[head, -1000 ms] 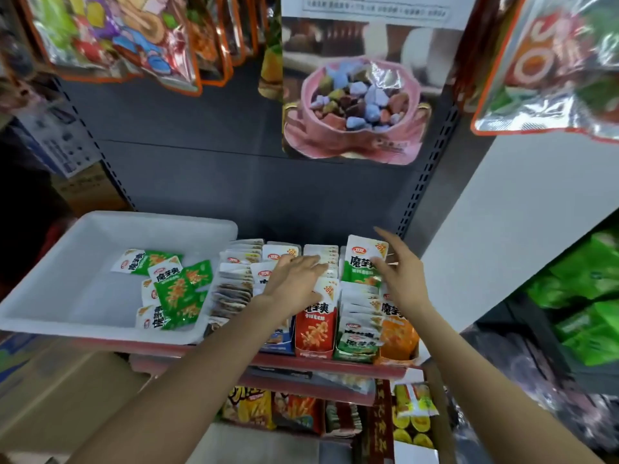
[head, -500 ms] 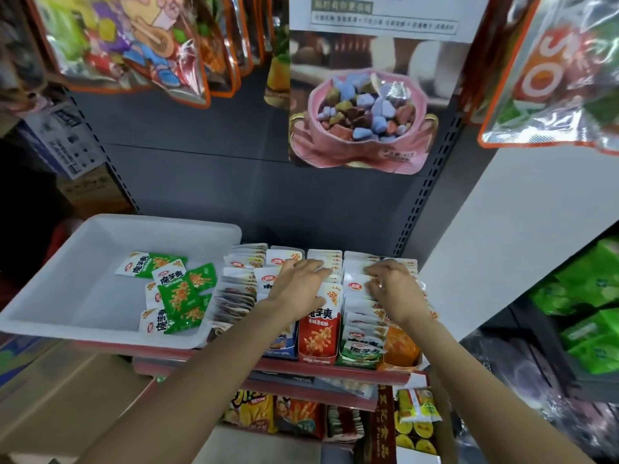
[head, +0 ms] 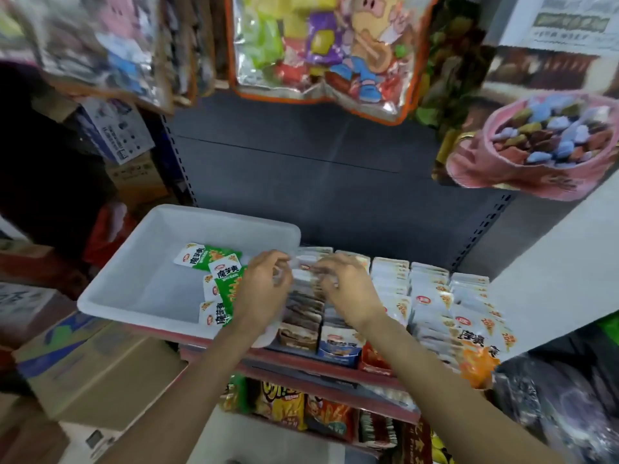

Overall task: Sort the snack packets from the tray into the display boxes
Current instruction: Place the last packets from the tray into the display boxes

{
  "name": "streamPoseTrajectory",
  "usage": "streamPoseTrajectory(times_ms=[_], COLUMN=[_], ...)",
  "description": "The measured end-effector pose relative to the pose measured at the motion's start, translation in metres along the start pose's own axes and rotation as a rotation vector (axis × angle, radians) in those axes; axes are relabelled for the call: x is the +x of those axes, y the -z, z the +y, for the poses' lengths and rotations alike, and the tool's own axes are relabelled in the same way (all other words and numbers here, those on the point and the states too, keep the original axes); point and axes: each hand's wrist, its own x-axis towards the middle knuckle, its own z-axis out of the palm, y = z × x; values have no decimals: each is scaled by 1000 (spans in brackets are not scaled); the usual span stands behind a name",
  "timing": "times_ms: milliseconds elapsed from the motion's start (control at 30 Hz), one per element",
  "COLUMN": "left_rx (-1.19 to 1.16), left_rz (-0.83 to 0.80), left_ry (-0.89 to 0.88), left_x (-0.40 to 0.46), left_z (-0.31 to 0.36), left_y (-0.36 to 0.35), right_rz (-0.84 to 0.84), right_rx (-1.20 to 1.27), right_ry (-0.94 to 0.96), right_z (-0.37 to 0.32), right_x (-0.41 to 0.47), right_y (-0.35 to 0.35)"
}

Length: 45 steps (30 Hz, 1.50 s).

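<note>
Green snack packets (head: 219, 283) lie in a loose pile at the right side of the white tray (head: 140, 262), some flat, some overlapping. Tray sits on the red shelf (head: 301, 360), left end, its right rim just beside the display boxes (head: 385, 316). Boxes run in a row to the right, packed with upright packets: brown, blue, red, then orange at the far right. Left hand (head: 263, 289) hovers over the tray's right rim and the nearest box, fingers curled; motion blur, cannot tell if it holds a packet. Right hand (head: 346, 288) is over the brown and blue rows, fingers bent down toward the packet tops; grip also unclear from blur. Hands close together, apart. Hanging snack bags (head: 321, 48) above. Cardboard cartons (head: 100, 363) lower left. More snack packs on the shelf below (head: 301, 410).
</note>
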Motion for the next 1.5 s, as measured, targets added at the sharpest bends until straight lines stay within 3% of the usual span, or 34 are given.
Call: streamPoseTrajectory(times_ms=[133,300,533,833,1000,1167,1267,1400,1500], left_rx=[-23,59,85,-581,-511,-370,-272,-456,-456], left_rz=[-57,-246,-522,-395,-312,-187,-182,-201,-299], left_ry=[246,535,677,1029,930,670,462,328,230], left_x=[9,27,53,59,55,52,47,41,38], left_z=[-59,-130,-183,-194,-197,-180,-153,-103,-64], left_y=[41,66,61,39,35,59,73,77,62], right_rz=[59,-179,-594,-699,-569,-169,-63,96,178], right_rx=[-33,11,-135,-105,81,333,551,712,802], right_ry=[86,3,-206,-300,-331,-372,-385,-445,-423], right_z=[-52,-94,-99,-98,-108,-112,-110,-94,-71], right_x=[28,62,79,75,71,70,68,66,53], right_y=[-36,-100,-173,-187,-174,-145,-127,-91,-56])
